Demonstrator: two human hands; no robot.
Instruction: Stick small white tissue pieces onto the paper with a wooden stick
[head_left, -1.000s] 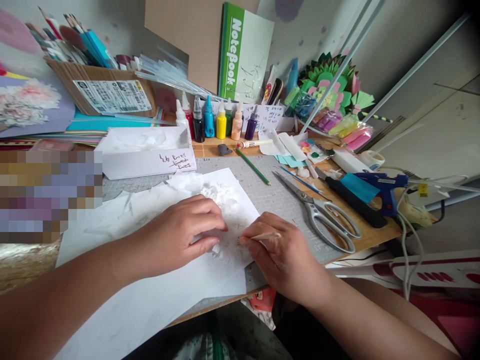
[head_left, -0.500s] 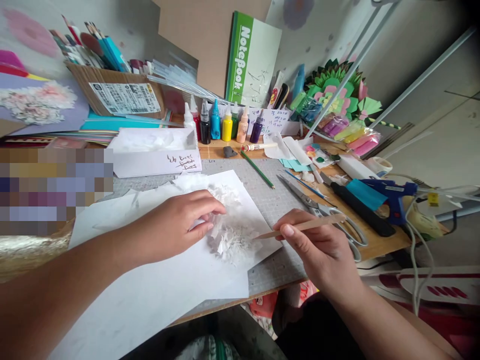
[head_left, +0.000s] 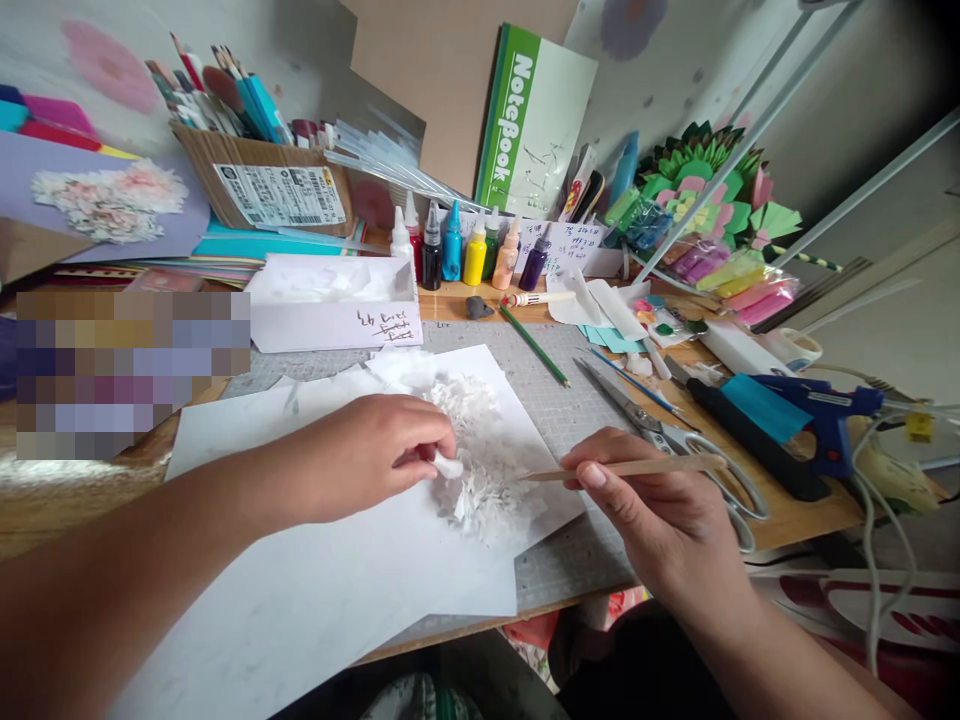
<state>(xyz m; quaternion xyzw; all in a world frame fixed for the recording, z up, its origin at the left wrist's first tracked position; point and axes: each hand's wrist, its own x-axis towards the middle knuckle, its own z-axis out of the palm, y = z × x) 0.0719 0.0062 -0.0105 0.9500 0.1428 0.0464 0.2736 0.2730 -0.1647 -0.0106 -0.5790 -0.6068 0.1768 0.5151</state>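
My left hand [head_left: 375, 455] is closed in a pinch on a small white piece [head_left: 448, 466], just over the left side of a fluffy white paper flower cluster [head_left: 487, 500]. The cluster lies on white paper sheets [head_left: 315, 590]. From the right, my right hand [head_left: 645, 500] holds a thin wooden stick [head_left: 645, 466] between thumb and fingers. The stick's pointed tip reaches left to the right side of the cluster; whether it touches cannot be told.
Behind the sheets stand a white box [head_left: 334, 325], several paint bottles [head_left: 474, 255] and a green pencil [head_left: 536, 347]. At the right lie scissors [head_left: 660, 432], a black-handled knife [head_left: 772, 462] and a blue glue gun [head_left: 829, 420].
My left hand now pinches a small white piece that did not show before, its fingers drawn together. The whole view has shifted, with everything slightly further right. The stick stays in my right hand.
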